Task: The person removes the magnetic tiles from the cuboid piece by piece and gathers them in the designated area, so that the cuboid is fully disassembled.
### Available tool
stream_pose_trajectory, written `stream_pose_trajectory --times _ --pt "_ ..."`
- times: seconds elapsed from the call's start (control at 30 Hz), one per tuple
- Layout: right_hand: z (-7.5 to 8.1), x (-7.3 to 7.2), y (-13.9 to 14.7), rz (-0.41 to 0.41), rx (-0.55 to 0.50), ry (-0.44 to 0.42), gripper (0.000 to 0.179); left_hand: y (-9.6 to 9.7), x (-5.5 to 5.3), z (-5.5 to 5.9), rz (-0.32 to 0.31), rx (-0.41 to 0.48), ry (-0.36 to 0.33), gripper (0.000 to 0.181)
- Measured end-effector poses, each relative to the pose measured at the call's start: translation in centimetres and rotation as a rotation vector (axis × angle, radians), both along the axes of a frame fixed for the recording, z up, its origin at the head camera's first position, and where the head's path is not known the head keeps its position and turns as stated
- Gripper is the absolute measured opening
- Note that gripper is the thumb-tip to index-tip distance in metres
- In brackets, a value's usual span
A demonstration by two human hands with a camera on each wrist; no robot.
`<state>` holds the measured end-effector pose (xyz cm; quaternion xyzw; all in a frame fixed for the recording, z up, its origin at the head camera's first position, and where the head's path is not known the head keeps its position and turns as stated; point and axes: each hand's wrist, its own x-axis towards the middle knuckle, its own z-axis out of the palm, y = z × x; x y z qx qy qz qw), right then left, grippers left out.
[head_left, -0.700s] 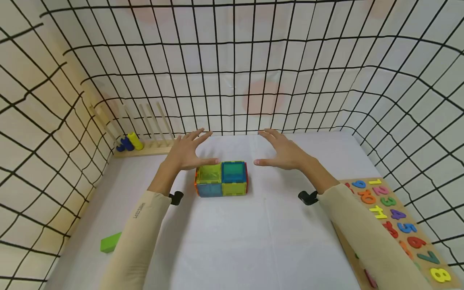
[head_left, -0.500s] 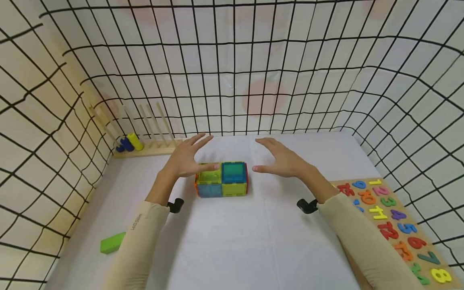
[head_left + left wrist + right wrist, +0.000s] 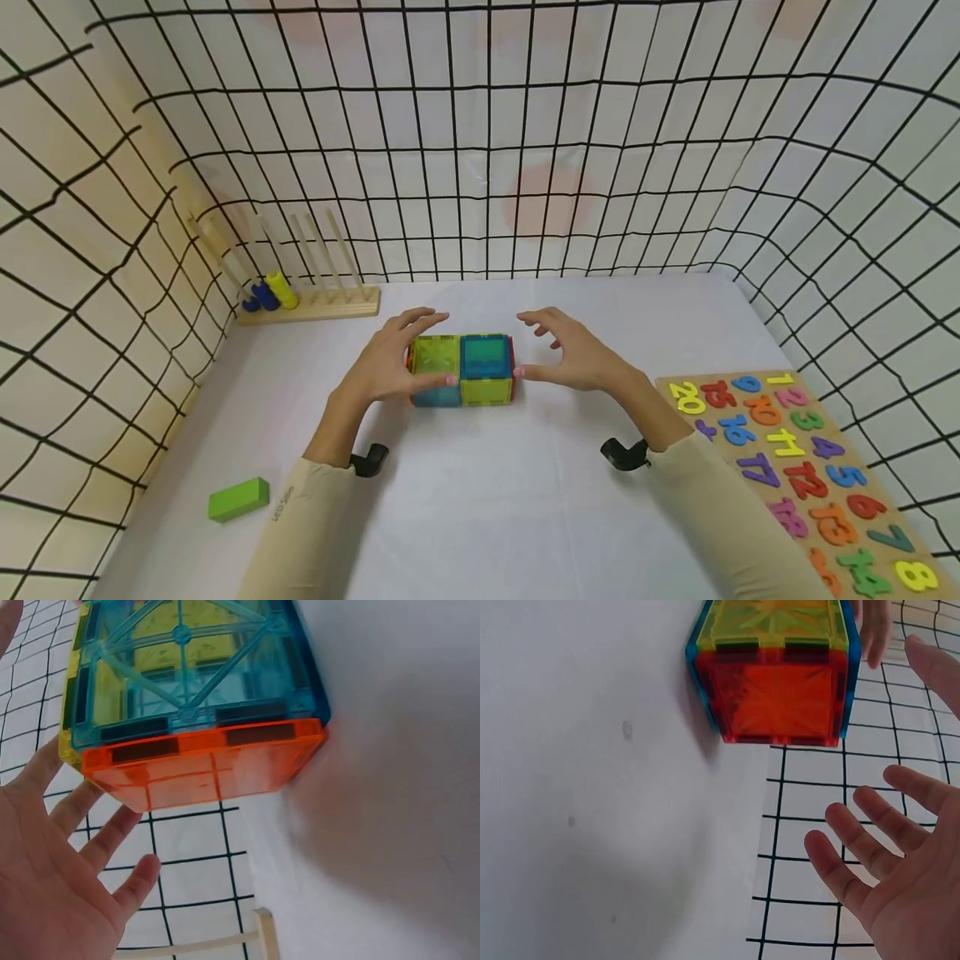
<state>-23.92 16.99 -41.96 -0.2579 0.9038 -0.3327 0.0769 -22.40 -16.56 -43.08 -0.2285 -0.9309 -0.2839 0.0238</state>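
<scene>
A block built of see-through magnetic tiles (image 3: pixel 487 358) lies on the white table, two cubes wide. Yellow and blue tiles make its top; an orange end (image 3: pixel 195 769) shows in the left wrist view and a red end (image 3: pixel 778 701) in the right wrist view. My left hand (image 3: pixel 386 358) is spread over the block's left side, thumb crossing its front top edge. Fingers and thumb of my right hand (image 3: pixel 581 350) are spread apart beside the red end, the thumb tip right at that side. Neither hand grips the block.
A wooden peg stand (image 3: pixel 330 304) with blue and yellow pieces stands at the back left. A green block (image 3: pixel 238 500) lies at the front left. On the right is a number puzzle board (image 3: pixel 757 458). Black netting (image 3: pixel 487 150) surrounds the table's back and sides.
Both hands have come down and nearer to me, closing in on the two ends of the tile block. The block itself stays in place.
</scene>
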Motion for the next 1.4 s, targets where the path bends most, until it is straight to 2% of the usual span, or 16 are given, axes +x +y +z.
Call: stream_pose_trajectory --times 0.47,0.7,0.93,1.1,1.4 --pt "-1.6 0.3 -2.2 0.034 -0.076 0.013 0.084 -0.3 0.3 -1.6 0.020 0.049 -0.067 0.097" --pt "-1.5 0.3 -3.1 0.029 -0.064 0.016 0.086 -0.4 0.2 -2.0 0.025 0.081 -0.090 0.094" --pt "-2.1 -0.2 -3.9 0.047 -0.060 0.043 0.087 -0.3 -0.1 -2.9 0.021 0.146 -0.089 0.086" --pt "-2.5 -0.3 -4.4 0.047 -0.020 0.059 0.088 -0.1 -0.2 -3.2 0.027 0.169 -0.106 0.083" --pt "-1.9 -0.5 -4.8 0.037 0.024 0.080 0.081 0.1 -0.4 -3.5 0.030 0.180 -0.112 0.082"
